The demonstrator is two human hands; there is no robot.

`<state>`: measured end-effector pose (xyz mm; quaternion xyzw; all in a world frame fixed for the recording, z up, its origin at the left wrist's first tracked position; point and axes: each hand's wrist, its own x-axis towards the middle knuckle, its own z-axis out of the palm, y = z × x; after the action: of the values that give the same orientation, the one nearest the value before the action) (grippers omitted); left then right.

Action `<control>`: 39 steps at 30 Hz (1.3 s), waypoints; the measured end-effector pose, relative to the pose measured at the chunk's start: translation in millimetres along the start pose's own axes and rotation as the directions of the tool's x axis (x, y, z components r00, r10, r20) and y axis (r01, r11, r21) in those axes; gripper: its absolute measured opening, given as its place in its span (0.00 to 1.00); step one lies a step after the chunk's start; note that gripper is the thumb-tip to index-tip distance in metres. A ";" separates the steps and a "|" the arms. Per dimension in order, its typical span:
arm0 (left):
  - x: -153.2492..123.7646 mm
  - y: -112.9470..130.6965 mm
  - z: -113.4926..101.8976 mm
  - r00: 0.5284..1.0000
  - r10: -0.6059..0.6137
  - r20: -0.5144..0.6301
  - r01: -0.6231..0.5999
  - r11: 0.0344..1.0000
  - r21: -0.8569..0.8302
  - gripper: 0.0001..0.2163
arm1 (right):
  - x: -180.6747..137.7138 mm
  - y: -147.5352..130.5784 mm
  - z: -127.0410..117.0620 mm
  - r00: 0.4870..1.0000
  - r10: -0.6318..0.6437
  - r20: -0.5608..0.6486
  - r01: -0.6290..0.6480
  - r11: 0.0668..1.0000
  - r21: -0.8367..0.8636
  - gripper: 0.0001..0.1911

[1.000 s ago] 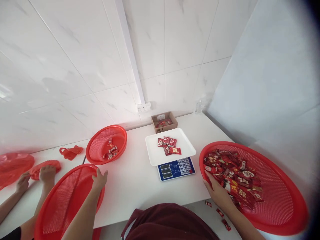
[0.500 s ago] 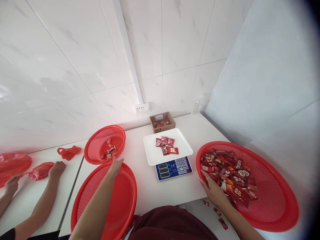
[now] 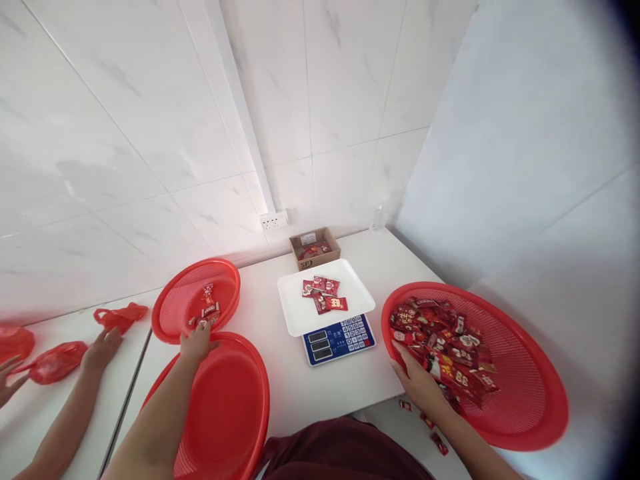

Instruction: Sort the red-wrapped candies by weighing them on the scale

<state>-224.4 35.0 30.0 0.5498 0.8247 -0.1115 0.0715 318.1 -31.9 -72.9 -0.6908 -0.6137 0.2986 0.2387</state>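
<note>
My left hand (image 3: 196, 341) grips the far rim of a large empty red mesh basket (image 3: 225, 413) at the table's near left. It lies just in front of a smaller red basket (image 3: 173, 310) that holds a few red candy packets. My right hand (image 3: 419, 381) rests inside the near edge of a big red basket (image 3: 525, 400) on the right, fingers curled among a heap of red packets (image 3: 443, 343). Between the baskets stands a blue scale (image 3: 340, 339) with a white tray (image 3: 295, 317) carrying several red packets.
A small cardboard box (image 3: 315, 247) sits by the back wall below a socket. At the far left another person's hands (image 3: 103, 347) lie near red plastic bags (image 3: 53, 360) on a neighbouring table. A few red packets (image 3: 430, 427) lie on the floor below the table edge.
My left hand has dragged the empty large basket to the right, up against the small basket. The other person's hands let go of the red bag and spread. My right hand stays in the packets.
</note>
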 end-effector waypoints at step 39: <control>10.4 315.2 -3.3 0.730 0.682 0.053 -0.659 0.721 -0.214 0.45 | -2.6 0.4 1.9 0.998 0.057 -0.012 -0.057 0.997 -0.048 0.32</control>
<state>62.5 161.9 -2.5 0.7938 0.5698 -0.0379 0.2092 316.9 -34.6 -74.2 -0.7153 -0.5994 0.2866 0.2167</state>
